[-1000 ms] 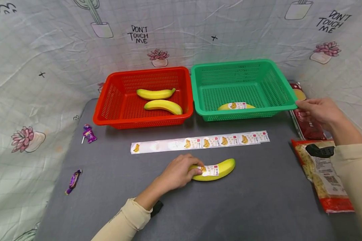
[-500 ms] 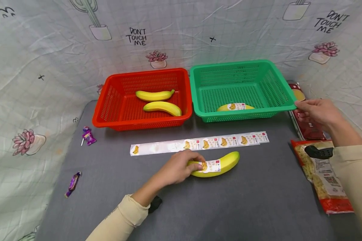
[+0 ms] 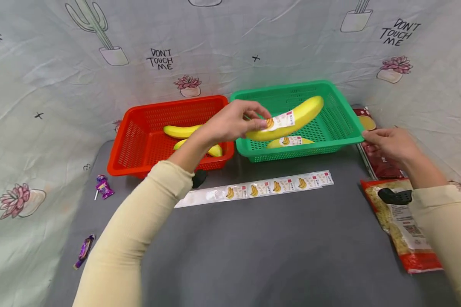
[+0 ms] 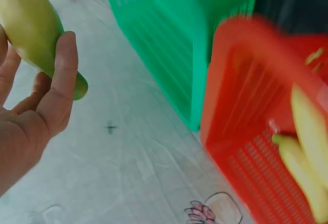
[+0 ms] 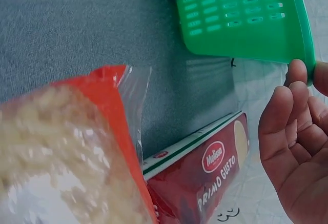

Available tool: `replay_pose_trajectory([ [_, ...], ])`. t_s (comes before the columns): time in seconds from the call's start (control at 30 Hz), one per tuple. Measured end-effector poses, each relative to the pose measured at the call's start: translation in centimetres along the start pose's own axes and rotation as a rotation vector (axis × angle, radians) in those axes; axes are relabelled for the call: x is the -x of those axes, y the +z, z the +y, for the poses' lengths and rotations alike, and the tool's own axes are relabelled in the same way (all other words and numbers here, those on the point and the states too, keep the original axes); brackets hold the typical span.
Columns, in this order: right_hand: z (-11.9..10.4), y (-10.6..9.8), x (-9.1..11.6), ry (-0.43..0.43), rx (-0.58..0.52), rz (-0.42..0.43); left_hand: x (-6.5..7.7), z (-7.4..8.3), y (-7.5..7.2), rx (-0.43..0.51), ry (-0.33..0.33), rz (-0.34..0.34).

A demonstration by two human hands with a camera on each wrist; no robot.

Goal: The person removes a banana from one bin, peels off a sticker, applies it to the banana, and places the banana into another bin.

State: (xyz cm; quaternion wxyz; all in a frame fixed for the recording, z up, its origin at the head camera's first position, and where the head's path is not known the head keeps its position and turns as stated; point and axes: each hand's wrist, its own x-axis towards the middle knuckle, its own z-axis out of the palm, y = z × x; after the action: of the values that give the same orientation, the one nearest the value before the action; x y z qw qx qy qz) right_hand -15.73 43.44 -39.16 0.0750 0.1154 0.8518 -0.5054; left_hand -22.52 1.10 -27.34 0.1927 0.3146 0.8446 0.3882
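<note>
My left hand (image 3: 240, 121) grips a yellow banana (image 3: 305, 114) by one end, with a printed banana label (image 3: 282, 121) stuck along its side. It holds the banana over the green basket (image 3: 339, 145). In the left wrist view the thumb and fingers pinch the banana (image 4: 33, 24). Below it, another labelled banana (image 3: 292, 142) lies inside the green basket. My right hand (image 3: 393, 145) pinches the basket's front right corner; the right wrist view shows thumb and forefinger on the green rim (image 5: 306, 39).
Left of the green basket stands a red basket (image 3: 128, 164) with two bananas, partly behind my left arm. A strip of banana labels (image 3: 259, 189) lies in front. Purple wrapped candies (image 3: 104, 187) are at left; a dark red Melissa packet (image 5: 200, 178) and a red-ended bag (image 3: 405, 226) at right.
My left hand has lifted the labelled banana off the table and carried it forward over the green basket. My right hand keeps its pinch on the basket corner. The head view has shifted slightly.
</note>
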Motion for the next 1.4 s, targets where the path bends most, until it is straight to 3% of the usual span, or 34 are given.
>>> replay_pose_trajectory([
  [0.1, 0.1, -0.4, 0.0, 0.000, 0.046, 0.007, -4.2, 0.1, -0.8, -0.012, -0.040, -0.023],
  [0.23, 0.1, -0.5, 0.0, 0.003, 0.112, 0.010, -9.2, -0.7, -0.6, -0.050, -0.143, -0.050],
  [0.43, -0.1, -0.3, -0.1, 0.001, 0.170, 0.009, -14.1, -2.8, 1.1, -0.108, -0.291, -0.100],
  [0.6, -0.1, 0.4, -0.5, -0.006, 0.113, -0.015, -15.9, -4.3, 2.9, -0.165, -0.361, -0.127],
  [0.83, 0.5, 0.2, -0.5, -0.010, 0.071, -0.003, -18.3, -4.2, 4.8, -0.288, -0.383, -0.174],
  [1.07, 0.8, 0.7, -0.6, -0.028, 0.043, 0.014, -20.0, -5.5, 5.6, -0.443, -0.410, -0.333],
  [1.4, 1.4, 0.4, -0.9, -0.049, -0.063, 0.054, -21.0, -6.6, 6.2, -0.432, -0.393, -0.362],
])
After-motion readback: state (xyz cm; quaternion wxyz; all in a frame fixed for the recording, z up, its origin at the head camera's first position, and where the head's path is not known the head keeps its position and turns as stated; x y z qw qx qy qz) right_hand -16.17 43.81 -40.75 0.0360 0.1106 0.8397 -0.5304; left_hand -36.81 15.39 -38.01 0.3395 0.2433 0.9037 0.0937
